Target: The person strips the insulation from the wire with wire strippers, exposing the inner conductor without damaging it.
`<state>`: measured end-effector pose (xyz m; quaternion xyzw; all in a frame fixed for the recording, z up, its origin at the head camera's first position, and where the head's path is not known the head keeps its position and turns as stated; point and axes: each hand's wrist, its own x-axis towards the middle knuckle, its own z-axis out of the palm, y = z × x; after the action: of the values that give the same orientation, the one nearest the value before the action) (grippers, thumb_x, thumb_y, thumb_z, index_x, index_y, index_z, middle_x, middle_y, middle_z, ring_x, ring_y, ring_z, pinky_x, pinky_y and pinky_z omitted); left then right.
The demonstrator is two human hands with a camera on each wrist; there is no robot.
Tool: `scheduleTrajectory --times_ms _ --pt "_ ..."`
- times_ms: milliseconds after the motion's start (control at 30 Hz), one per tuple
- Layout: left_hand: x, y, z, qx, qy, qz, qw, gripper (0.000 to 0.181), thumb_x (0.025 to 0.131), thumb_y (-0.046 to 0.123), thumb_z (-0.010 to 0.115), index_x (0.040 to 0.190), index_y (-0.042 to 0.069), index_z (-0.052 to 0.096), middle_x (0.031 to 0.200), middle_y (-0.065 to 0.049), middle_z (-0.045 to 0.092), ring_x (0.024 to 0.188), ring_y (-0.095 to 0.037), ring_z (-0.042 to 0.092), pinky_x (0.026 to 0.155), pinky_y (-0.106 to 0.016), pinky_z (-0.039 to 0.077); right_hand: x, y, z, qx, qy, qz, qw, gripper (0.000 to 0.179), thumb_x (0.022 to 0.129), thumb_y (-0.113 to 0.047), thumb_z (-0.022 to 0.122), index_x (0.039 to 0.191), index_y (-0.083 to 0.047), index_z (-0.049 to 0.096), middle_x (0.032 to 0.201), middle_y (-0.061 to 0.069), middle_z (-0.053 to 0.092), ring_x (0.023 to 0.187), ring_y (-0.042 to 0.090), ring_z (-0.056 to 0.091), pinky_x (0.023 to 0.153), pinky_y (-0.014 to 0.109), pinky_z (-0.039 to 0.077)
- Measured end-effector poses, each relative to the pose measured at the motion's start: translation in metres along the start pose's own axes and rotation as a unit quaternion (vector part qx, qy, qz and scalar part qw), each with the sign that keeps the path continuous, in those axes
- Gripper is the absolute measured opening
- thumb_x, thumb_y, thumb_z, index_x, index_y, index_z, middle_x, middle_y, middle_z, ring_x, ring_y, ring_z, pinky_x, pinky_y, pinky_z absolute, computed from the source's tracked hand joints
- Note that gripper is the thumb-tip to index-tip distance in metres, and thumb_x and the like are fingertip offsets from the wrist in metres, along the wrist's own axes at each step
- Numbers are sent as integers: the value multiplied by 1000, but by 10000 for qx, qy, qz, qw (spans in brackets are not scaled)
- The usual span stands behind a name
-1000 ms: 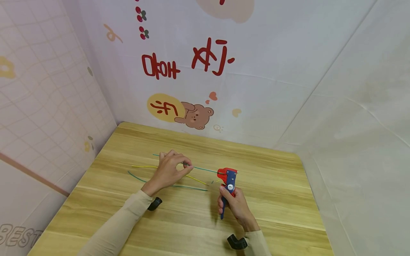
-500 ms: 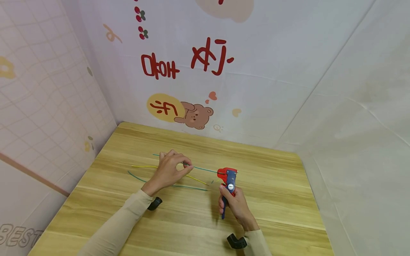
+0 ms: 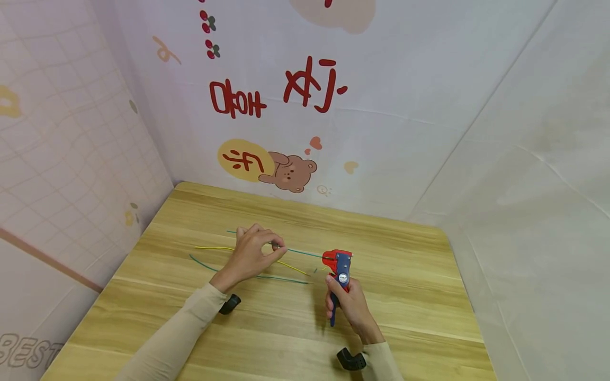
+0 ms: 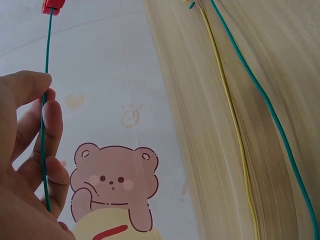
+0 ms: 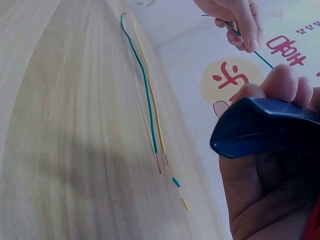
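My left hand [image 3: 250,254] pinches a green wire [image 4: 48,55] between thumb and fingertips, above the table. One end of that wire runs into the red jaws of a wire stripper [image 3: 342,269] with a blue body. My right hand [image 3: 351,304] grips the stripper by its handles, fingers curled around them. In the right wrist view the blue handle [image 5: 265,122] hides part of the palm. Below the left hand lie a yellow wire [image 4: 232,110] and a second green wire [image 4: 270,107], roughly side by side. Both show bare copper at one end in the right wrist view.
Two short cut bits lie near the bared ends: a green piece of insulation [image 5: 176,182] and a yellow piece of insulation [image 5: 185,204]. The wooden table [image 3: 410,317] meets printed fabric walls [image 3: 391,159] at the back and left. Black wrist mounts [image 3: 351,359] sit at both wrists.
Between one second and half a second ago, the stripper's lower handle shifted slightly in my right hand. The left hand and the green wire stay in place.
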<state>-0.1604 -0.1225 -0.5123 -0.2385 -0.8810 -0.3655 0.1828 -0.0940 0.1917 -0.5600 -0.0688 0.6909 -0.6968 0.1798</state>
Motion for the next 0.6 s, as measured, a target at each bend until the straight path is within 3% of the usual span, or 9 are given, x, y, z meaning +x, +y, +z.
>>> scheduleTrajectory --times_ms 167,400,600 --pt "-2 -1 0 -4 4 -12 10000 12 96 26 92 91 27 82 85 12 76 91 -15 58 88 -43 21 -1 -1 1 -75 14 57 10000 49 120 -35 56 93 5 58 62 -3 62 49 13 66 55 32 61" --pt "-3 -1 -1 -49 -48 -86 9999 11 98 25 90 92 27 81 86 12 75 91 -12 55 89 -43 21 -1 -3 2 -168 71 -34 9998 58 120 -36 56 100 18 54 62 -3 61 48 12 65 53 32 60" --pt "-3 -1 -2 -87 49 -11 9999 11 97 24 90 91 27 81 86 12 75 92 -13 57 88 -43 21 0 -3 4 -240 164 -92 9995 57 121 -36 56 94 15 56 60 -2 60 47 12 64 51 33 59"
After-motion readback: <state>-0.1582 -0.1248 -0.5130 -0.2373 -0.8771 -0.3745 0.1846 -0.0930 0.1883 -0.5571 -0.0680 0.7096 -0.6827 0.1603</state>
